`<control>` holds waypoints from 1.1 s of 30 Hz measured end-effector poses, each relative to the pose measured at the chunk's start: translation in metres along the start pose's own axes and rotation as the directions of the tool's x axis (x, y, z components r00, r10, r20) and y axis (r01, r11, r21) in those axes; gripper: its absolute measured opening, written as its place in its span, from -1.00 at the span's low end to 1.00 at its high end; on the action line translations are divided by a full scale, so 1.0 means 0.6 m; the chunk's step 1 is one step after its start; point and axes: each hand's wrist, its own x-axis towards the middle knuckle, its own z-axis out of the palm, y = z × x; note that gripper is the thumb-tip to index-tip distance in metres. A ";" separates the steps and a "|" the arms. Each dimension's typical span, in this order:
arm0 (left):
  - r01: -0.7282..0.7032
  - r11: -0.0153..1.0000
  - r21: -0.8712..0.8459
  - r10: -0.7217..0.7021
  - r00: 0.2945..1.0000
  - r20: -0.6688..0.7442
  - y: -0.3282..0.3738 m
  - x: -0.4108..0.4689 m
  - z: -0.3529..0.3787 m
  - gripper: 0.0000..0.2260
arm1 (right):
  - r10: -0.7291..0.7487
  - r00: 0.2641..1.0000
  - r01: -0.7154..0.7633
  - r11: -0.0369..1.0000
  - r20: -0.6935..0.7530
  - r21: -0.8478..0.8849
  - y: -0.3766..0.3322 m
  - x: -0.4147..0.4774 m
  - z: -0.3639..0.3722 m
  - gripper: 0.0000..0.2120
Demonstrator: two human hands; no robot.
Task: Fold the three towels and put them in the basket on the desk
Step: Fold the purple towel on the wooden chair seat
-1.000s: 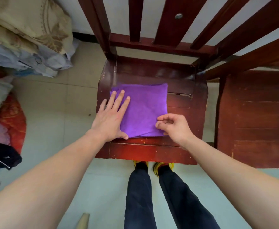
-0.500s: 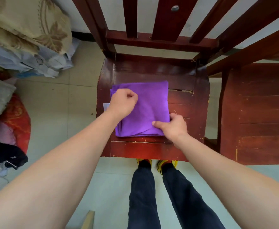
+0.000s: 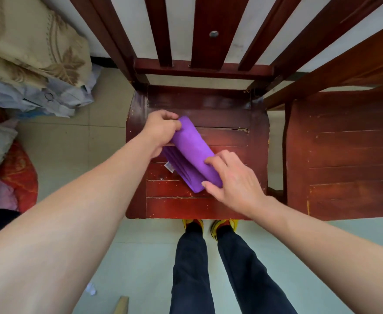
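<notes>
Purple towel, narrower now

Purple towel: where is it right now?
Head view, centre: the folded purple towel is over the red chair seat, held between the left hand and right hand.

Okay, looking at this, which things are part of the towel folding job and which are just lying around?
Job: purple towel, gripped by left hand and right hand; wooden chair seat under it. No basket in view.
Lying about: beige bedding pile, red cushion, second wooden seat, crumpled paper.
</notes>
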 end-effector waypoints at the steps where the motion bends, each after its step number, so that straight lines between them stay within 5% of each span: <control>1: -0.052 0.997 0.059 0.052 0.999 0.008 -0.008 0.001 -0.012 -0.76 | -0.013 1.000 0.013 0.999 -0.001 0.038 -0.004 -0.010 0.006 -0.55; 7: -0.376 0.746 0.549 0.453 0.892 -0.005 -0.051 -0.001 -0.035 -0.77 | 0.016 0.990 -0.023 0.999 0.141 0.043 -0.034 -0.005 0.044 -0.65; 11: -0.437 0.319 0.841 0.689 0.716 0.111 -0.071 -0.010 -0.025 -0.80 | 0.088 0.972 -0.078 0.995 0.216 -0.057 -0.040 0.017 0.071 -0.61; 13: -0.460 0.231 0.857 0.696 0.694 0.185 -0.079 -0.010 -0.021 -0.82 | 0.105 0.971 -0.091 0.993 0.216 -0.077 -0.045 0.023 0.084 -0.60; 17: -0.549 0.474 0.689 0.573 0.786 0.232 -0.090 0.004 -0.031 -0.83 | 0.119 0.972 -0.106 0.991 0.200 -0.078 -0.045 0.026 0.101 -0.61; 22: -0.599 0.417 0.683 0.537 0.769 0.346 -0.091 0.034 -0.049 -0.83 | 0.076 0.976 -0.074 0.997 0.202 -0.016 -0.032 0.022 0.104 -0.62; 28: -0.524 0.564 0.638 0.476 0.838 0.268 -0.079 0.021 -0.064 -0.78 | 0.218 0.950 -0.258 0.951 0.222 0.171 -0.039 0.062 0.038 -0.72; 33: -0.470 0.617 0.631 0.423 0.875 0.237 -0.085 0.027 -0.082 -0.71 | 0.250 0.925 -0.291 0.950 0.286 0.110 -0.040 0.111 0.046 -0.69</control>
